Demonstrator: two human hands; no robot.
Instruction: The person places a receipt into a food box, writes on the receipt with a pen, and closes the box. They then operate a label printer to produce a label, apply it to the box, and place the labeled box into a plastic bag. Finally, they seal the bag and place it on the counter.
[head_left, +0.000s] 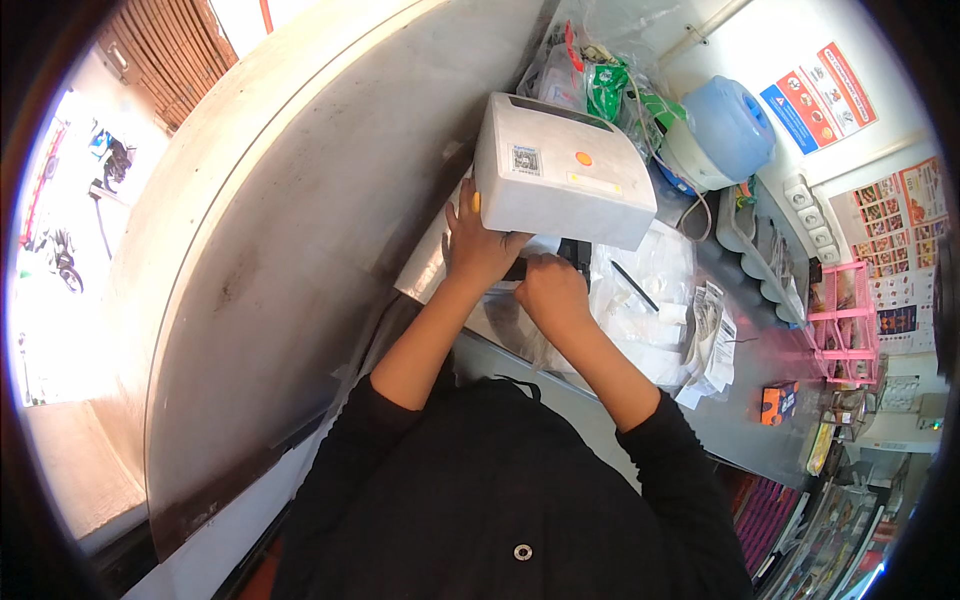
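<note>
A white label printer (567, 172) with an orange button and a printed code stands before me on the counter. My left hand (484, 244) grips its near left corner, fingers up along the side and thumb across the lower front edge. Just below the printer's front, my right hand (553, 289) is curled with the knuckles up; its fingertips are hidden, so I cannot tell what it holds. A piece of white paper (543, 244) shows between the hands and the printer. Beside the right hand is a black part (576, 255), partly covered.
Clear plastic bags (622, 330), a black pen (634, 286) and printed slips (709, 341) lie to the right. Farther along are a blue tub (727, 131), a grey tray (761, 259), a pink rack (844, 322) and an orange box (780, 403). A curved wall (300, 195) borders the left.
</note>
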